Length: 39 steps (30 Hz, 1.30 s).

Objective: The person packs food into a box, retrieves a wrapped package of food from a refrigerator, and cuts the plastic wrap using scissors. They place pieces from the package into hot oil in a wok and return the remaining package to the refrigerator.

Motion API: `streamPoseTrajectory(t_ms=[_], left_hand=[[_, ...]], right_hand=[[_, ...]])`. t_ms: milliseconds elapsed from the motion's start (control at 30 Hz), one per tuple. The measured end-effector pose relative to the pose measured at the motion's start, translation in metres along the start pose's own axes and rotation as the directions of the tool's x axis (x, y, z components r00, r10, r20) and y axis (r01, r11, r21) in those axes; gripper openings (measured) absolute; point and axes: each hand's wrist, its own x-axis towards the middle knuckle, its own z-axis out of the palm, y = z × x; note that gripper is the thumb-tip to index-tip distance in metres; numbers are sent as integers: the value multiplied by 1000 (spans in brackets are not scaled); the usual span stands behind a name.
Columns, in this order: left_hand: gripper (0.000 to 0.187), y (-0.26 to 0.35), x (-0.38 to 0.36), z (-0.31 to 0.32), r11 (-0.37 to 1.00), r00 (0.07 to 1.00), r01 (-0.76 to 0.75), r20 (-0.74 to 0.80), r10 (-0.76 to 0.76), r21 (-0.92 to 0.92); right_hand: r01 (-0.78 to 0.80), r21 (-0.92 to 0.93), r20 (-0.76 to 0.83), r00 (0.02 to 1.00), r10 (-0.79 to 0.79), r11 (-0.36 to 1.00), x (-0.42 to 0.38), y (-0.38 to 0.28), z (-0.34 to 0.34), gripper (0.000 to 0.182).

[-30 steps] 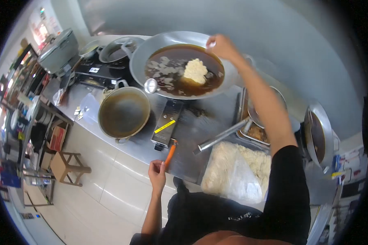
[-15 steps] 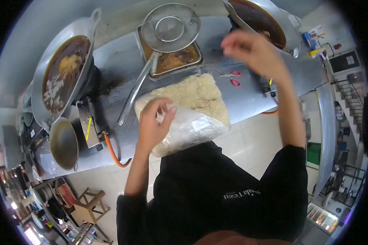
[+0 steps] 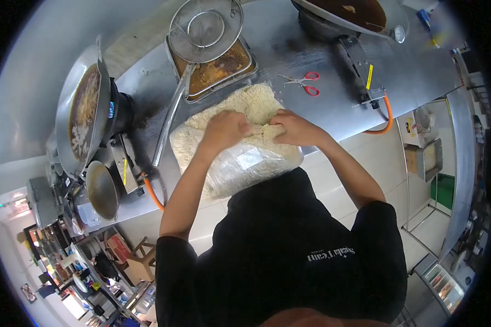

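A large clear plastic bag point(image 3: 223, 174) of pale, crumbly breadcrumbs point(image 3: 259, 103) lies at the front edge of the steel counter, against my body. Its far side is open, and a hollow shows in the crumbs there. My left hand point(image 3: 225, 131) is closed on the bag's edge, left of the hollow. On the other side of it, my right hand point(image 3: 299, 129) has its curled fingers closed on the same edge, with bunched plastic and crumbs between the two hands. Scissors with red handles point(image 3: 310, 83) lie beyond my right hand, blades apart.
At the left, a wok point(image 3: 65, 125) of bubbling oil with food sits over a blue flame. Another wok point(image 3: 333, 19) of dark oil stands back right. A long-handled strainer point(image 3: 172, 117) rests on a wire-rack tray point(image 3: 193, 100). An orange gas hose point(image 3: 388, 117) hangs at the right.
My right hand has come down from near the right wok to the bag's edge. My left hand has shifted up and right along the bag. The view has turned slightly.
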Motion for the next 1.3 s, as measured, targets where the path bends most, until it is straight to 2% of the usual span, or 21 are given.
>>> streamPoseTrajectory(t_ms=[67,100,200,300,400,433,500,600,733,900,1000,1100,1233,1300], left_hand=[[23,13,-3,5,998,994,62,91,-59,-25],[28,11,-1,10,988,982,116,164,-98,-101],[32,-3,0,24,987,988,43,153,-20,-152],[35,-7,12,19,995,922,45,388,-6,-91],[37,3,17,8,999,867,41,497,-25,-21],[37,5,15,7,999,880,16,475,3,-37],[39,8,9,5,998,900,-36,431,58,-58],[37,13,4,8,998,909,16,416,11,-61],[35,4,8,16,987,909,13,413,55,-159],[37,17,2,-2,973,898,65,439,41,-223],[34,9,-6,7,954,965,-53,231,125,-295],[34,4,-2,1,939,972,-81,181,149,-336],[39,-4,10,-9,923,984,24,170,45,-383],[39,-11,16,-10,918,993,-22,101,67,-396]], right_hand=[[7,16,30,1000,-8,1000,3,2,-2,42],[27,25,34,999,-28,999,5,3,-5,41],[10,92,88,996,-18,996,7,-4,-16,38],[10,146,113,993,-26,989,3,-15,-26,36],[-30,103,138,990,16,994,-3,-27,-38,34],[-56,78,148,988,44,995,-6,-31,-40,34],[-11,87,113,994,1,996,-10,-32,-41,33],[31,76,68,997,-36,997,-17,-37,-43,32],[35,73,60,997,-40,997,-22,-43,-48,29],[80,-77,27,997,-78,994,-35,-59,-52,27],[104,-146,19,995,-103,984,-38,-54,-51,27],[105,-203,-53,992,-118,974,-36,-57,-56,27],[107,-225,-76,989,-127,969,-21,-56,-67,28],[139,-206,-139,976,-170,969,-2,-45,-66,27]])
